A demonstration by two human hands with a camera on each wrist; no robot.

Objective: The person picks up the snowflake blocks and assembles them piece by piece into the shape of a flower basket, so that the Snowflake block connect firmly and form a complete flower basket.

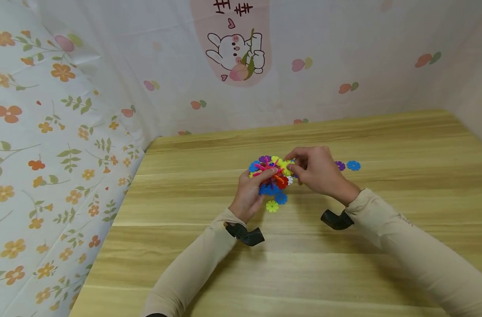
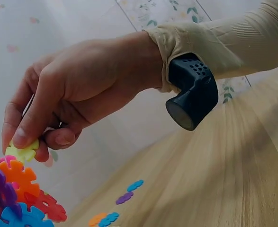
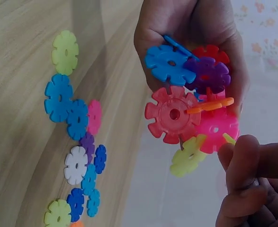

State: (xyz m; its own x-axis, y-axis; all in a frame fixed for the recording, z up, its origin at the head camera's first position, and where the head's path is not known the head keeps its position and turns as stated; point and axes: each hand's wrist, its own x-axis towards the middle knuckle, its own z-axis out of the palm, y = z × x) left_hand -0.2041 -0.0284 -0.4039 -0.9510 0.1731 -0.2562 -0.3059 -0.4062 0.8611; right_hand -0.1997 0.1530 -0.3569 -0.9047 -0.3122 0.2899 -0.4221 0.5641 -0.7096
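My left hand (image 1: pixel 249 190) holds a cluster of joined snowflake discs (image 3: pixel 174 115) in red, pink, purple, blue, orange and yellow, with the thumb across its top. The discs are flat plastic rounds with notched edges and a small hole in the middle. From the right, my right hand (image 1: pixel 319 171) pinches a yellow snowflake disc (image 2: pixel 23 151) between thumb and fingertips, right at the edge of the cluster. In the right wrist view the fingers hide most of that disc.
Loose discs lie on the wooden table (image 1: pixel 209 176) under and beside the hands, among them a white disc (image 3: pixel 76 165), a yellow disc (image 1: pixel 272 206) and a blue disc (image 1: pixel 353 165). A printed cloth (image 1: pixel 241 101) hangs behind the table, with a flowered cloth (image 1: pixel 66 167) at the left.
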